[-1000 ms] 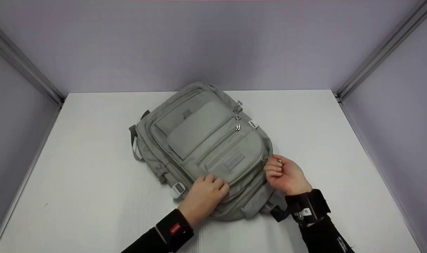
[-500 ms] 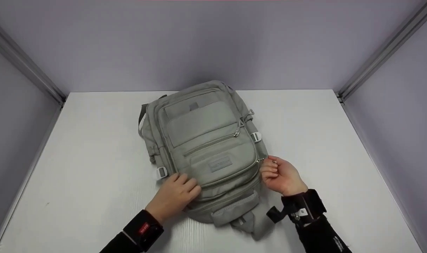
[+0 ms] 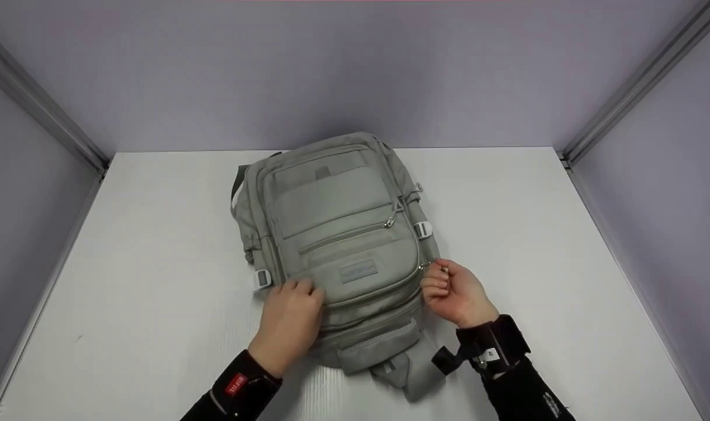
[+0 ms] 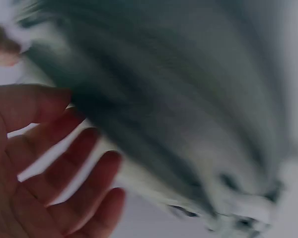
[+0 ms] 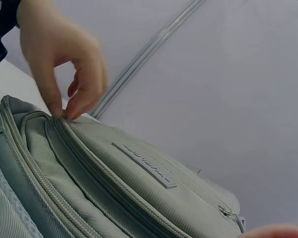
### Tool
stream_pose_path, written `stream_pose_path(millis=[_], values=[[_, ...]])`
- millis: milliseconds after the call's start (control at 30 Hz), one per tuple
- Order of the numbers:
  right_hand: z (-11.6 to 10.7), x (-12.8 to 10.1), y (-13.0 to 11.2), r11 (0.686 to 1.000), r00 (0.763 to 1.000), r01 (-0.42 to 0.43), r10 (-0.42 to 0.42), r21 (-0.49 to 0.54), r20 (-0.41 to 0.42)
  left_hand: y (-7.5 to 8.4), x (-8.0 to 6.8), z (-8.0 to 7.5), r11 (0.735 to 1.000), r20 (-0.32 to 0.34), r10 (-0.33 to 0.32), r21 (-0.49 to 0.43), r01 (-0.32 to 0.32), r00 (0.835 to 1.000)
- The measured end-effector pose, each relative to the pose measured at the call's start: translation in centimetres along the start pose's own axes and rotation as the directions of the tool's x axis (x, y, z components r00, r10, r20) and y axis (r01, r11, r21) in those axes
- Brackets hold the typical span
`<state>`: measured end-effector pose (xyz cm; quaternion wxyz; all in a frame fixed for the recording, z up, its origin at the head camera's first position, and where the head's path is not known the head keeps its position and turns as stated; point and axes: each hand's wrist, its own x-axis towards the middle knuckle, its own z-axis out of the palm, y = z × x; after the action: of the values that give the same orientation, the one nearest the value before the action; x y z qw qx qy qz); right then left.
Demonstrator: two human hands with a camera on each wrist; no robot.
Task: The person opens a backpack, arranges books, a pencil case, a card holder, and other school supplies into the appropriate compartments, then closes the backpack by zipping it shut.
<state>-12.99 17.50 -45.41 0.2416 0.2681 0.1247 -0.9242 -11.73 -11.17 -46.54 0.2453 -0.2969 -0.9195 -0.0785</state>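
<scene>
A grey-green backpack (image 3: 337, 234) lies front side up in the middle of the white table (image 3: 536, 234). My left hand (image 3: 293, 304) rests with relaxed fingers on the lower left of its front pocket. My right hand (image 3: 440, 280) pinches a zipper pull (image 3: 426, 266) at the right end of that pocket. In the right wrist view the right hand's fingertips (image 5: 62, 111) meet at the zipper on the backpack (image 5: 139, 193). The left wrist view is blurred: spread fingers (image 4: 64, 168) lie beside the backpack (image 4: 179, 114).
Lilac walls with metal corner rails (image 3: 45, 111) close in the table on three sides. A second zipper pull (image 3: 391, 221) and white strap buckles (image 3: 423, 229) sit on the bag. Loose straps (image 3: 410, 374) trail at its near end.
The backpack has turned clockwise and now lies straighter, shifted a little left. Both hands moved left with it, the right still pinching the zipper pull.
</scene>
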Motion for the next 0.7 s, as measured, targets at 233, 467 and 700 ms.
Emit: stream_pose_path(millis=[233, 467, 700], values=[[-0.1, 0.2, 0.4, 1.0, 1.0, 0.029, -0.029, -0.003, -0.012, 5.2, 5.1, -0.3, 0.998, 0.047, -0.059, 0.017, 0.059, 0.997], [0.0, 0.3, 0.7, 0.997, 0.999, 0.031, -0.031, -0.07, 0.009, 9.8, 7.1, 2.8, 0.981, 0.236, -0.13, 0.171, 0.09, 0.963], [0.2, -0.2, 1.0, 0.996, 0.999, 0.021, -0.019, -0.085, 0.028, 11.5, 7.6, 5.5, 0.896, 0.149, -0.115, 0.442, 0.038, 0.982]])
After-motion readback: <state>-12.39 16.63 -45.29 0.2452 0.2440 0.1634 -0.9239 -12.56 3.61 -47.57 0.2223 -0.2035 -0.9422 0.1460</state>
